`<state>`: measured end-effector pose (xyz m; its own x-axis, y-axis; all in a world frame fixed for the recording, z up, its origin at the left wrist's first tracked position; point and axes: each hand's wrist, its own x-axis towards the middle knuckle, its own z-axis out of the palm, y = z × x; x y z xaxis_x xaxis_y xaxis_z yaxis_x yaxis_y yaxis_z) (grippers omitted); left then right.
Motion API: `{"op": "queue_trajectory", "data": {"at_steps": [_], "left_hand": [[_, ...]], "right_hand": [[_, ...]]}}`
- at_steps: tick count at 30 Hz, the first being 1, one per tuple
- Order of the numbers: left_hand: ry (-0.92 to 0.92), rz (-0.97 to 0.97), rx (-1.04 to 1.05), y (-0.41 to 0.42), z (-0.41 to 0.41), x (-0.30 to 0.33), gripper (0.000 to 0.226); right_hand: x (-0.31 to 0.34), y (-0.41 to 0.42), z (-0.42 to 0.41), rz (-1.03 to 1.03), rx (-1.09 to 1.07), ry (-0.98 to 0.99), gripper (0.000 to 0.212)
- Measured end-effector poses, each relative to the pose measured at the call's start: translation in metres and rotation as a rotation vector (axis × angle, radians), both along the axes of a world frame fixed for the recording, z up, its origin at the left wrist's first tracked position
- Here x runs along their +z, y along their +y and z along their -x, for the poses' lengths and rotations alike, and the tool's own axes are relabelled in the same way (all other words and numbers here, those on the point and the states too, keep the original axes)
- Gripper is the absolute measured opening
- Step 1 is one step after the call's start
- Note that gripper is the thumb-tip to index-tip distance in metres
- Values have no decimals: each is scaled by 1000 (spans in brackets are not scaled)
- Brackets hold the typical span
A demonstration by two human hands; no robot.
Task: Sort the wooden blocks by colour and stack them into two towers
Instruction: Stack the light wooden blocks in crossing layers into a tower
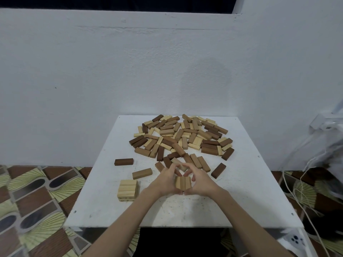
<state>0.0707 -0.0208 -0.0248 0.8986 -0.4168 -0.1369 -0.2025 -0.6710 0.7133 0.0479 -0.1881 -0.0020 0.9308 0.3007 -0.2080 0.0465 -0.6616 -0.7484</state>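
Block pile (182, 137) behind hands; stack (127, 190) on table (241, 201), left.

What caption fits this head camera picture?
Both hands square up three brown blocks beside a pale stack.

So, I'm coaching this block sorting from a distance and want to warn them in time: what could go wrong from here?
Three risks, as I judge it:
1. Both hands, left hand and right hand, squeeze the row of three blocks; uneven pressure could skew it.
2. The block heap mixes several brown shades, so a mid-tone block may get missorted.
3. The pale stack sits near the left forearm; a careless sweep might topple it.
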Motion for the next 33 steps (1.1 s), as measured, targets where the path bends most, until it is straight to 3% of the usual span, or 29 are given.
{"op": "queue_trajectory", "data": {"at_steps": [6, 16, 25, 33], "left_hand": [[-63, 26, -12, 14, 1, 15, 90], [-103, 10, 39, 70, 5, 49, 90], [-50, -49, 123, 124, 20, 55, 85], [-12, -52, 145, 151, 28, 50, 89]], "right_hand": [[10, 8, -2, -71, 9, -57, 90], [21, 60, -11, -75, 63, -152, 101], [18, 117, -9, -94, 106, -154, 73], [10, 146, -6, -80, 141, -162, 66]]}}
